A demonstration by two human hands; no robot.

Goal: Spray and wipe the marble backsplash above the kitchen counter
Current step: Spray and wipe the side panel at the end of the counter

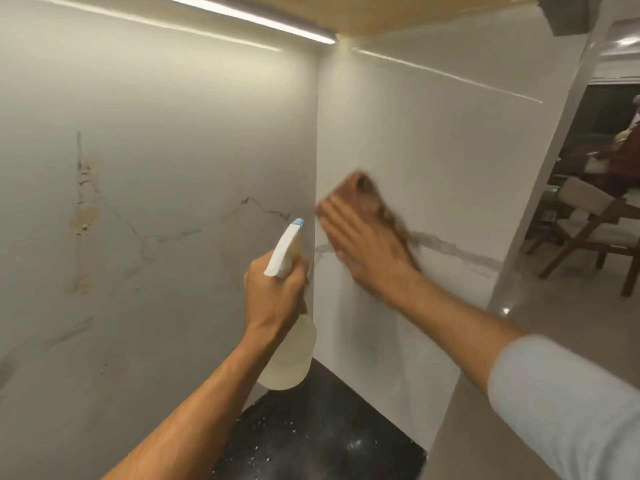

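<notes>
The white marble backsplash (pixel 173 150) with grey and tan veins fills the left, meeting a side marble panel (pixel 433 140) at an inner corner. My left hand (pixel 273 292) grips the neck of a clear spray bottle (pixel 289 355) with a white trigger head and blue nozzle tip, held upright near the corner. My right hand (pixel 363 247) presses a brown cloth (pixel 372 195) flat against the side panel, fingers straight and blurred by motion.
A black speckled counter (pixel 322 438) lies below the corner, dotted with droplets. An LED strip (pixel 242 15) runs under the upper cabinet. Past the panel's right edge is a room with a wooden chair (pixel 595 230) and a person far off.
</notes>
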